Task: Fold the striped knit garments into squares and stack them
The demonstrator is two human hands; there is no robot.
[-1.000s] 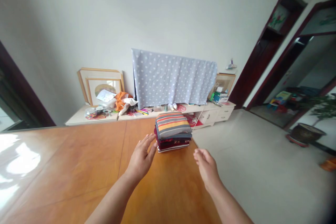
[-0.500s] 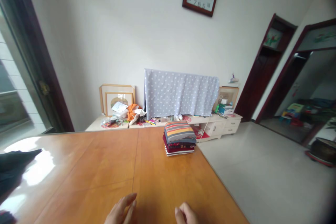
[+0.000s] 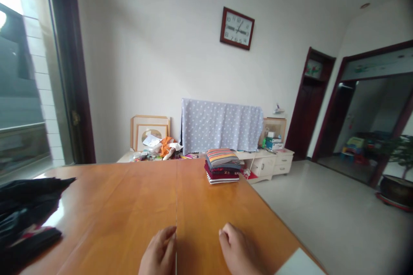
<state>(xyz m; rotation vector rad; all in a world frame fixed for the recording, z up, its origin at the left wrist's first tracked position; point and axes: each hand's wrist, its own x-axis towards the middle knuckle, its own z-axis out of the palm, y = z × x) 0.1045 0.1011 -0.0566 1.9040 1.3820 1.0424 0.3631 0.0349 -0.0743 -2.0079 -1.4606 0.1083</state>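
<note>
My left hand (image 3: 158,251) rests low over the wooden table (image 3: 135,197), its fingers loosely bent with a small gap to the thumb, and nothing in it. To its right, my right hand (image 3: 237,247) is curled into a loose fist that shows nothing inside. Beyond both hands, near the table's far right corner, stands a stack of folded clothes (image 3: 222,166): a striped orange, grey and yellow piece on top, dark red and white-edged ones below. Neither hand touches the stack.
A black plastic bag (image 3: 29,206) lies on the table at the left. Something pale and flat (image 3: 301,264) shows at the near right edge. Behind the table, a white cabinet (image 3: 269,165) carries picture frames, clutter and a dotted cloth cover (image 3: 222,126). A potted plant (image 3: 398,189) stands far right.
The view has tilted up and shifted left, so more of the bag and the pale flat thing show. Both hands appear slightly higher in view; the right is curled as before.
</note>
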